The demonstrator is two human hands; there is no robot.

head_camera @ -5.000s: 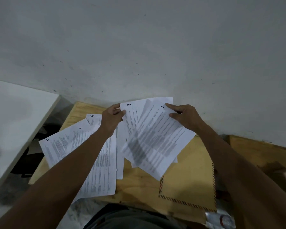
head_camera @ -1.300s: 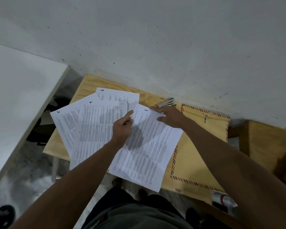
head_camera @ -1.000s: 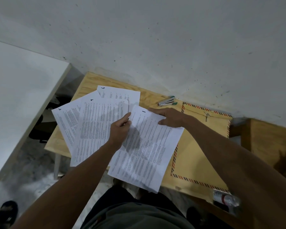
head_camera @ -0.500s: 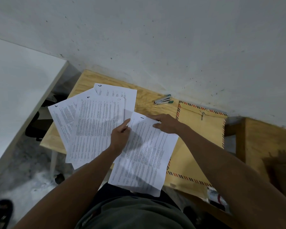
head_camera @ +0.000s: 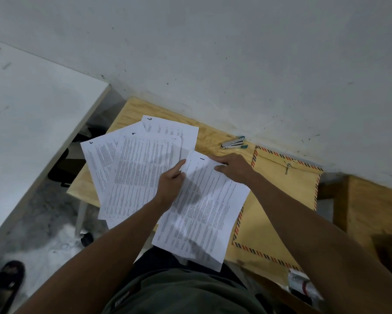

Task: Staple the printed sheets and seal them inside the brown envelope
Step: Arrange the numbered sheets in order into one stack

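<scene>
A small stack of printed sheets (head_camera: 204, 207), with the page marked 1 on top, lies tilted on the wooden table (head_camera: 131, 109) and hangs over its near edge. My left hand (head_camera: 171, 184) pinches the stack's left edge, index finger pointing up. My right hand (head_camera: 233, 167) holds the stack's top right corner, fingers on the paper. Three more numbered sheets (head_camera: 140, 173) lie fanned out to the left. The brown envelope (head_camera: 281, 200), with a striped border, lies flat on the right, partly under the stack. A small stapler (head_camera: 233, 142) rests by the wall.
A white tabletop (head_camera: 32, 109) stands to the left across a gap. A second wooden surface (head_camera: 371, 211) is at the right. A plastic bottle (head_camera: 301, 284) lies by the envelope's near corner. The wall runs right behind the table. A sandalled foot (head_camera: 7, 279) is on the floor.
Five seconds ago both hands held the sheets up off the table; now the stack rests low on it. Over the last second the hands and stack have barely shifted.
</scene>
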